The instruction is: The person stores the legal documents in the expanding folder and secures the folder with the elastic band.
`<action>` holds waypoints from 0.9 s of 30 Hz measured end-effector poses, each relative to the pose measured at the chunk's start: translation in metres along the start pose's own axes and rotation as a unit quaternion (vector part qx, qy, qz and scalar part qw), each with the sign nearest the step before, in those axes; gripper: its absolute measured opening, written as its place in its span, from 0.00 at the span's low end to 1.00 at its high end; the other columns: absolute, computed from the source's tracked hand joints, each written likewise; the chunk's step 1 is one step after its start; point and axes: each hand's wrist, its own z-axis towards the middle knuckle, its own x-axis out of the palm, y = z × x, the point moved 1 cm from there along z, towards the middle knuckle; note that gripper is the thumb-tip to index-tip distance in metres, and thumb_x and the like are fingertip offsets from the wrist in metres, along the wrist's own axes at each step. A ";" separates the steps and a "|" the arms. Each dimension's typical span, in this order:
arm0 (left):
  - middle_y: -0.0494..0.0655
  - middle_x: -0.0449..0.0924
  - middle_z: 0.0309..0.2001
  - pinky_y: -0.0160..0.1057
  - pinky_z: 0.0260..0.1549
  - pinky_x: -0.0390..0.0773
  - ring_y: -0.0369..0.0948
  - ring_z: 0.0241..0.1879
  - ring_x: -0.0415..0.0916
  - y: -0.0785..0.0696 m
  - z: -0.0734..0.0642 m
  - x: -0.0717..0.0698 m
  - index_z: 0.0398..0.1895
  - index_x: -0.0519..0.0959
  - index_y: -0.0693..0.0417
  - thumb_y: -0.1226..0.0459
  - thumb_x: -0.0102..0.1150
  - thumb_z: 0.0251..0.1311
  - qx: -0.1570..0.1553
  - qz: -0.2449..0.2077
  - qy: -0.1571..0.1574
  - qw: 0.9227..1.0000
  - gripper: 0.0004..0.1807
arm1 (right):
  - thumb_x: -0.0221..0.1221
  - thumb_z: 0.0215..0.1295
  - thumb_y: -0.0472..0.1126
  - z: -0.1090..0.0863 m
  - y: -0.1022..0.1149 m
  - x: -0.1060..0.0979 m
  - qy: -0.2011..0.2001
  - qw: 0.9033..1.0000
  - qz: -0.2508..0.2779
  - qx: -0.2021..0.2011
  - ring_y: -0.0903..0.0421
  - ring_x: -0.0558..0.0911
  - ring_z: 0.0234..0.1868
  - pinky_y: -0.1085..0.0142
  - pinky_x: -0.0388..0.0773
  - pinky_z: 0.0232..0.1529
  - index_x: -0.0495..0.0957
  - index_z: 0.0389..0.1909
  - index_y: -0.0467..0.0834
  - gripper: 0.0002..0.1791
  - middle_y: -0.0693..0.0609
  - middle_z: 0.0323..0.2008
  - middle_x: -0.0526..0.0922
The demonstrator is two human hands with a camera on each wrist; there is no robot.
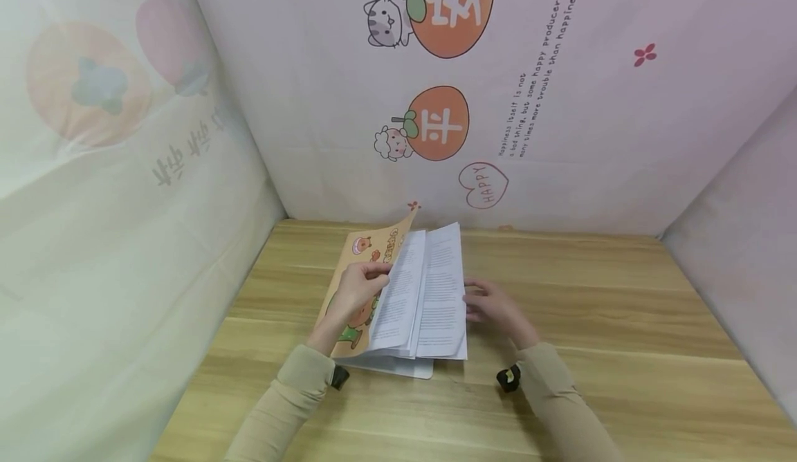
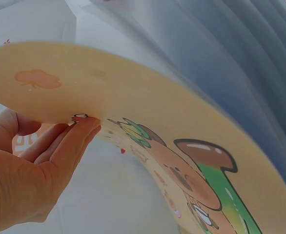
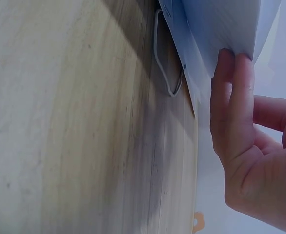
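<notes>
A display folder (image 1: 355, 303) with an orange cartoon cover stands partly open on the table, its printed sheets (image 1: 438, 296) fanned apart. My left hand (image 1: 361, 285) holds the cover near its free edge. The left wrist view shows the cover (image 2: 148, 92) bowing upward over that hand (image 2: 45, 161), fingertips against its printed face. At the right edge of the sheets is my right hand (image 1: 495, 310). Seen from the right wrist, two fairly straight fingers (image 3: 240, 97) touch a raised page (image 3: 226, 24) with their tips, while the thumb sits behind them.
The wooden table (image 1: 591, 310) runs under everything. Printed cloth (image 1: 548, 192) rises behind it, with more cloth at the left and right. Black wrist devices (image 1: 508, 379) hang under both cuffs. A pale rounded edge (image 3: 156, 48) shows beneath the sheets in the right wrist view.
</notes>
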 end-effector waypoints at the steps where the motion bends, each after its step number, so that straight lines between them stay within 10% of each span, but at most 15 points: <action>1: 0.59 0.85 0.51 0.35 0.41 0.85 0.43 0.46 0.83 0.000 0.000 0.000 0.52 0.83 0.62 0.68 0.56 0.60 0.001 -0.002 0.000 1.000 0.18 | 0.50 0.72 0.34 0.001 0.000 0.001 0.000 1.000 0.000 0.001 0.59 0.83 0.39 0.64 0.86 0.45 0.58 0.72 0.33 0.30 0.27 0.61 0.73; 27: 0.62 0.85 0.50 0.33 0.40 0.84 0.42 0.44 0.84 -0.001 -0.002 -0.002 0.52 0.83 0.62 0.68 0.56 0.58 0.011 -0.024 0.000 1.000 0.19 | 0.51 0.71 0.30 0.010 0.010 0.023 0.016 1.000 -0.003 -0.001 0.57 0.83 0.40 0.66 0.86 0.42 0.59 0.72 0.33 0.29 0.28 0.59 0.74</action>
